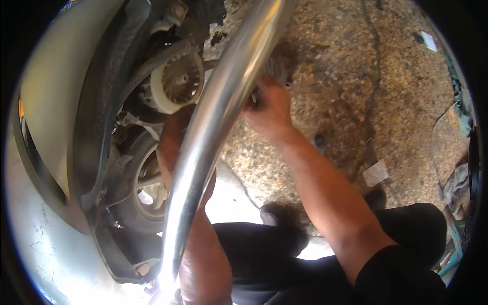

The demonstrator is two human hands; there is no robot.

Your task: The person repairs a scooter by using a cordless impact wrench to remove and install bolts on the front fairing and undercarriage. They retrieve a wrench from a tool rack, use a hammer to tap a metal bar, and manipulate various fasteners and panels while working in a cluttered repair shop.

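A polished metal bar [229,91] runs diagonally across the middle, in front of my left arm. My left hand [175,124] is partly behind it, below a white-rimmed fan wheel [183,78] in exposed vehicle parts; its fingers are hidden. Right of the bar, my right hand [266,101] has curled fingers at a grey, ridged piece [276,68], partly hidden by hand and bar; what exactly it grips I cannot make out.
Silver bodywork [51,96] and black trim [91,127] fill the left side, with a wheel [127,208] lower down. Pebbled ground [340,91] holds a pale scrap [375,173] and a white scrap [428,41]. Hoses and cloth [455,183] lie along the right edge.
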